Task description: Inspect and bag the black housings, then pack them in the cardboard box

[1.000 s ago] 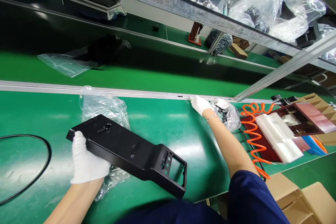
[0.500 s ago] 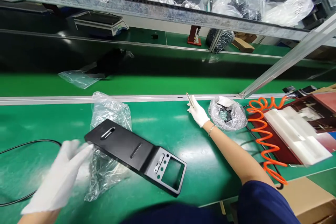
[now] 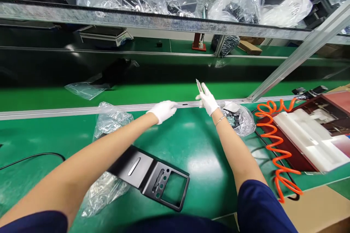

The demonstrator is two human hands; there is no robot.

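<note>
The right hand (image 3: 208,101) pinches a thin metal strip (image 3: 199,86), blade-like and tilted upward, over the aluminium rail (image 3: 82,110) at the far edge of the green worktop (image 3: 191,142). The left hand (image 3: 163,110) reaches toward it, fingers loosely curled and holding nothing, resting at the rail. The risk, as I judge it, lies in the meeting of the two hands: the strip's bare end points up and out, and a gloved fingertip could catch on it or knock it loose onto the belt (image 3: 153,91) beyond. The left forearm passes over the black panel (image 3: 153,180) lying on its plastic bag (image 3: 109,153); a drop of the elbow could shove it. A bag of small parts (image 3: 240,118) sits just beside the right wrist and could be nudged.
</note>
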